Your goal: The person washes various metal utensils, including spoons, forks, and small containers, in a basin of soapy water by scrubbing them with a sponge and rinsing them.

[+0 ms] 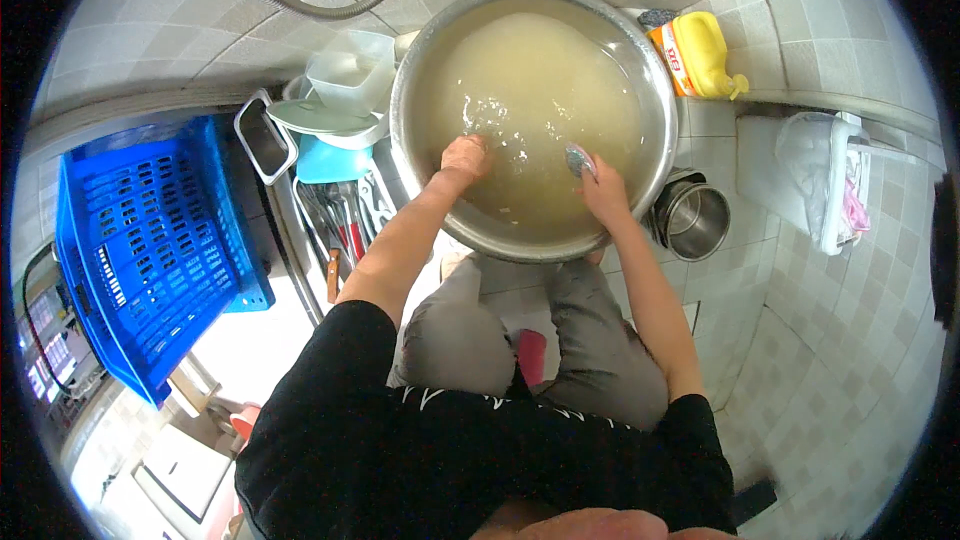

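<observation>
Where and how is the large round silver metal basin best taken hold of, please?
Probably grip the basin by its rim, left hand coming from the left, right hand from the right. The round rim rises above the cloudy water and offers opposite holds. On the right, the gap between the yellow plastic bottle and the round metal pot seems the clearest place.

Left forearm (408, 240) bare, reaching forward and angled inward; left hand (467, 155) lowered, fingertips hidden. Right forearm (652, 290) bare, also angled inward; right hand (604, 194) curled in a grip, apart from the left.
</observation>
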Motion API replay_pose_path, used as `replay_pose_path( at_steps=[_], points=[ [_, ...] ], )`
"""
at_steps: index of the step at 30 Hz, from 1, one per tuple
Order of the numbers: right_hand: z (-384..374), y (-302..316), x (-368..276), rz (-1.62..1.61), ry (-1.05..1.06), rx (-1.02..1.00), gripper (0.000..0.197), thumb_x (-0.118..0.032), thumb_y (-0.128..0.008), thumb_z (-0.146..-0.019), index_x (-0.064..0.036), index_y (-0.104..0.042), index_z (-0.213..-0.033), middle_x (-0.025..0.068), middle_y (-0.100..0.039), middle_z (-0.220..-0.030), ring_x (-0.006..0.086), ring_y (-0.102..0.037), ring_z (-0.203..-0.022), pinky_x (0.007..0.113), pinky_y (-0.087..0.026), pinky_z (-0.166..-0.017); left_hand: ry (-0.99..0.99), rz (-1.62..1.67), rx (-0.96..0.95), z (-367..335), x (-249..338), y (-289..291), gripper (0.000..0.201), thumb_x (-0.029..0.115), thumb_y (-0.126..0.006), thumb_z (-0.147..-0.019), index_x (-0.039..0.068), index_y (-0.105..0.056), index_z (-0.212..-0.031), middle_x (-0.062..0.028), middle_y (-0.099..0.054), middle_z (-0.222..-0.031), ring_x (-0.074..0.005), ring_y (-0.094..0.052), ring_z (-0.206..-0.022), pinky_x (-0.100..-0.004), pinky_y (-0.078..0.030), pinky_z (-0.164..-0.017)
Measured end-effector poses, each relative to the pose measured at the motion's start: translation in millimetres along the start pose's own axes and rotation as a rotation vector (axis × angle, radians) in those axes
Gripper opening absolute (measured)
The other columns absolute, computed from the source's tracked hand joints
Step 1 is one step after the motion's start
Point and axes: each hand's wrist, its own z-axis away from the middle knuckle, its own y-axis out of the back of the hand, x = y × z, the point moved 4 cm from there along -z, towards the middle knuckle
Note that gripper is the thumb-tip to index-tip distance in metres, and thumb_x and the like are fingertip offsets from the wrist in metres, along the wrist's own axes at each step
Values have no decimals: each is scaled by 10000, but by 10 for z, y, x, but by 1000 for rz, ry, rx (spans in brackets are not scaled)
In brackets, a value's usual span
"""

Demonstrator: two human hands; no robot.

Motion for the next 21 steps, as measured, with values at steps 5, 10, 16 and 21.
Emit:
replay_pose_path(
  at_steps=[5,10,16,21],
  points=[
    [-64,-75,-3,102,93,12,290,-170,-466,-877,27,-511,-1085,201,-598,-805,220,-636,-589,340,-493,-564,-372,472,3,180,-146,120,257,297,-552,-839,78,-626,-951,-92,-603,-816,-180,-573,-694,-297,-468,-601],
    [-22,-107,2,289,211,96,351,-189,-472,-867,21,-494,-1147,198,-614,-831,274,-647,-686,393,-489,-644,63,1194,-306,527,40,149,190,251,-511,-899,95,-595,-967,-10,-549,-724,-104,-459,-540,-227,-406,-519],
    [-90,-247,12,361,-14,-58,230,-208,-452,-862,-23,-516,-982,230,-582,-921,394,-561,-871,479,-442,-752,105,1295,-265,655,71,221,216,260,-522,-897,68,-585,-973,-8,-574,-768,-90,-463,-525,-214,-380,-480],
    [-247,-558,-106,234,58,-208,286,-291,-463,-887,-46,-504,-1029,175,-591,-974,334,-587,-862,422,-477,-757,149,1283,-288,609,222,-60,227,245,-499,-904,58,-545,-1023,-25,-578,-786,-115,-505,-555,-241,-401,-492]
  ],
)
